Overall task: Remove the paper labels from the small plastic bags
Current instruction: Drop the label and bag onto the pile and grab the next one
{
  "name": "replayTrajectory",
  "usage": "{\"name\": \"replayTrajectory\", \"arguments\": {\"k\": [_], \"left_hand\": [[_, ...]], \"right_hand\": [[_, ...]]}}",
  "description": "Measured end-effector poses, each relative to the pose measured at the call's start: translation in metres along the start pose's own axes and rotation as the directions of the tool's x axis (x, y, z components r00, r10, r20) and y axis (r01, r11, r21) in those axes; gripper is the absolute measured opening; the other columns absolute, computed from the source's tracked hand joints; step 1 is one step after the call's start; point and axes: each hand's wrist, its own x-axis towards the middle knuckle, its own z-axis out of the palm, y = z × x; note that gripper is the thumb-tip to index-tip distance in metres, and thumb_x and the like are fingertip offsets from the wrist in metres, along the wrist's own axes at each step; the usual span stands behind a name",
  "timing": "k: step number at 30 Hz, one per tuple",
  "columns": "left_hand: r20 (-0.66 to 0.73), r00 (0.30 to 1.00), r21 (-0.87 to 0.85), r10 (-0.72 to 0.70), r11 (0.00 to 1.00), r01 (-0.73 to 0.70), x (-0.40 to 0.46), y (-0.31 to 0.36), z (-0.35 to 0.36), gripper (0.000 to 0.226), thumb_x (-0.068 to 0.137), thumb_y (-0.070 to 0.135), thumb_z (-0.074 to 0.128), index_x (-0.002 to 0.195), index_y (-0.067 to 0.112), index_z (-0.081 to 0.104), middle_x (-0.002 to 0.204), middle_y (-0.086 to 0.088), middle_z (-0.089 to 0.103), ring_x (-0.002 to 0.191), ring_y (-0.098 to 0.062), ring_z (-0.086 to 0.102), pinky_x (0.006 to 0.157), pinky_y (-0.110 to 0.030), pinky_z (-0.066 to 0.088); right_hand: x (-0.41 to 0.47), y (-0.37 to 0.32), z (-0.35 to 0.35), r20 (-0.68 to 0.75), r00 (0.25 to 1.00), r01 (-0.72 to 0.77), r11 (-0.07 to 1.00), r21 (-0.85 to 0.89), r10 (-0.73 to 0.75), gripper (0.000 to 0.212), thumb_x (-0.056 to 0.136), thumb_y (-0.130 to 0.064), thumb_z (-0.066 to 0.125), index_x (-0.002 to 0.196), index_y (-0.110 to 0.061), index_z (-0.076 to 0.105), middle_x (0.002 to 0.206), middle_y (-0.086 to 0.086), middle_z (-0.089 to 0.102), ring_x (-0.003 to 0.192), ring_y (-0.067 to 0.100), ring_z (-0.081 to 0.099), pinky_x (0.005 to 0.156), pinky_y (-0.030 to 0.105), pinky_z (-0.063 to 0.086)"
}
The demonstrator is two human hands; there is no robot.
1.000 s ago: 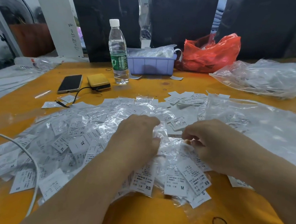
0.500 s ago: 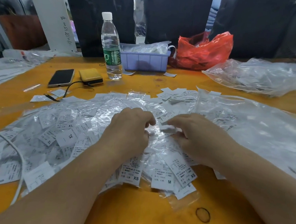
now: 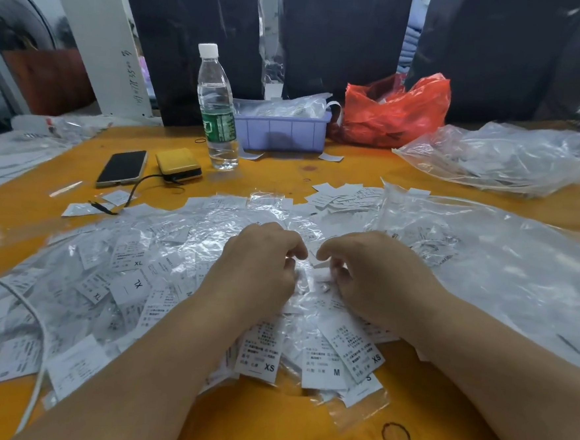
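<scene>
Both hands sit at the centre of the heap of bags (image 3: 161, 279), knuckles up and fingers curled under, their fingertips almost meeting. The left hand (image 3: 257, 269) pinches crinkled clear plastic between thumb and fingers; the right hand (image 3: 377, 277) pinches a small white label (image 3: 322, 273) lying between the two hands. Whether that label is still inside the bag cannot be told. The heap spreads over the table (image 3: 267, 421) from 9 o'clock across to 6 o'clock, each small clear bag holding a label; those nearest at 6 o'clock read XS, M, XS and S. Loose labels (image 3: 341, 197) lie at 12 o'clock just beyond the hands. A large clear bag (image 3: 505, 269) lies at 3 o'clock, touching the heap. At 11 o'clock stand a bottle (image 3: 217, 111), a phone (image 3: 122, 168) and a yellow box (image 3: 179, 164) with a black cord. A tray (image 3: 281, 131) and a red bag (image 3: 395, 110) sit at 12 to 1 o'clock. A white cable (image 3: 31, 311) crosses the heap at 8 o'clock.
</scene>
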Motion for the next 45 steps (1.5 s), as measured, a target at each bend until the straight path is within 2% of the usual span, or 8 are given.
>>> {"name": "replayTrajectory", "arguments": {"k": [7,14,22,25,29,37,41,45], "left_hand": [[0.043,0.998,-0.018,0.037,0.999,-0.036,-0.001,0.002,0.0,0.02,0.095,0.022,0.053,0.107,0.03,0.067,0.111,0.01,0.058,0.109,-0.014,0.05,0.095,-0.037,0.043],[0.037,0.998,-0.042,0.041,0.998,-0.04,-0.004,0.002,-0.001,0.02,0.095,0.021,0.053,0.107,0.03,0.067,0.109,0.011,0.057,0.103,-0.01,0.051,0.088,-0.028,0.042],[0.069,0.997,-0.062,0.037,0.998,-0.033,-0.01,-0.002,-0.007,0.025,0.091,0.031,0.063,0.116,0.032,0.063,0.117,0.011,0.056,0.103,-0.01,0.054,0.09,-0.03,0.045],[0.098,0.995,-0.031,0.024,0.999,-0.021,-0.009,-0.001,-0.007,0.024,0.091,0.036,0.062,0.115,0.036,0.064,0.118,0.013,0.054,0.103,-0.011,0.054,0.088,-0.032,0.047],[0.083,0.996,-0.042,0.035,0.999,-0.031,-0.008,0.0,-0.007,0.024,0.092,0.034,0.061,0.115,0.034,0.065,0.118,0.013,0.054,0.108,-0.011,0.052,0.092,-0.034,0.047],[0.074,0.996,-0.063,0.04,0.997,-0.035,-0.01,0.0,-0.01,0.021,0.093,0.034,0.059,0.113,0.032,0.065,0.114,0.011,0.055,0.1,-0.012,0.053,0.089,-0.032,0.045],[0.016,1.0,-0.104,0.022,0.994,-0.02,-0.011,0.001,-0.01,0.018,0.093,0.035,0.059,0.109,0.031,0.065,0.109,0.012,0.058,0.1,-0.009,0.054,0.087,-0.03,0.045],[-0.123,0.992,-0.024,-0.004,1.0,0.002,-0.009,0.005,-0.011,0.021,0.093,0.043,0.054,0.096,0.027,0.067,0.101,0.007,0.06,0.098,-0.017,0.054,0.087,-0.04,0.046]], "right_hand": [[-0.003,-0.003,-0.004,0.088,0.995,-0.055,0.998,0.038,0.052,0.04,0.091,-0.043,0.058,0.129,-0.031,0.053,0.115,-0.007,0.064,0.109,0.017,0.056,0.085,0.037,0.05],[-0.006,-0.005,-0.001,-0.007,1.0,0.027,0.998,0.062,-0.026,0.034,0.091,-0.016,0.054,0.121,-0.031,0.061,0.094,-0.006,0.068,0.085,0.019,0.062,0.069,0.038,0.054],[-0.009,-0.006,-0.008,-0.006,0.999,0.033,0.899,0.436,-0.034,0.039,0.08,-0.007,0.063,0.108,-0.034,0.066,0.078,-0.013,0.068,0.061,0.009,0.058,0.06,0.029,0.052],[-0.007,-0.003,-0.007,0.046,0.999,-0.039,0.975,0.221,0.029,0.043,0.087,-0.023,0.063,0.128,-0.033,0.056,0.102,-0.015,0.065,0.078,0.002,0.055,0.074,0.035,0.054],[-0.006,-0.004,-0.007,0.173,0.978,-0.133,0.989,0.064,0.12,0.059,0.091,-0.043,0.058,0.145,-0.035,0.036,0.131,-0.008,0.057,0.117,0.014,0.053,0.092,0.036,0.048],[-0.008,-0.01,-0.008,0.041,0.999,-0.03,0.981,0.193,0.023,0.031,0.089,-0.017,0.062,0.116,-0.031,0.065,0.104,-0.008,0.068,0.091,0.01,0.062,0.077,0.038,0.054],[-0.011,-0.004,-0.011,-0.076,0.997,0.023,0.935,0.354,0.004,0.015,0.084,-0.011,0.072,0.095,-0.021,0.073,0.074,-0.021,0.061,0.063,-0.006,0.055,0.059,0.012,0.04],[-0.012,-0.005,-0.016,-0.155,0.988,0.069,0.871,0.487,0.008,0.012,0.083,-0.016,0.075,0.095,-0.02,0.074,0.085,-0.015,0.065,0.06,0.007,0.057,0.059,0.016,0.045]]}}
